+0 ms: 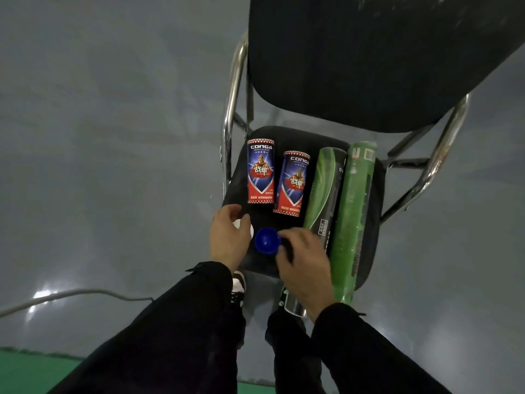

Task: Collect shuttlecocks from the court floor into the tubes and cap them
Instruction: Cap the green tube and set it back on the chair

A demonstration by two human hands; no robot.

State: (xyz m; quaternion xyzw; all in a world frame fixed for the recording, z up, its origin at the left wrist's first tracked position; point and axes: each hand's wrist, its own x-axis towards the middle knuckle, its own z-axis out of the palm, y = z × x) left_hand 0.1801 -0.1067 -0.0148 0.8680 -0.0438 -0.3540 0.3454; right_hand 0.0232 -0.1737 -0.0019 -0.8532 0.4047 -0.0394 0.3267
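R hand (301, 260) on blue cap (266, 240)

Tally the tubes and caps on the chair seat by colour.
Red-and-blue tubes: 2
Green tubes: 2
Blue caps: 1, pinched by the right hand
White caps: 1, under the left hand
Total: 6

Chrome chair frame (230, 109), matt black seat (247, 251); glossy blue plastic cap (265, 240).
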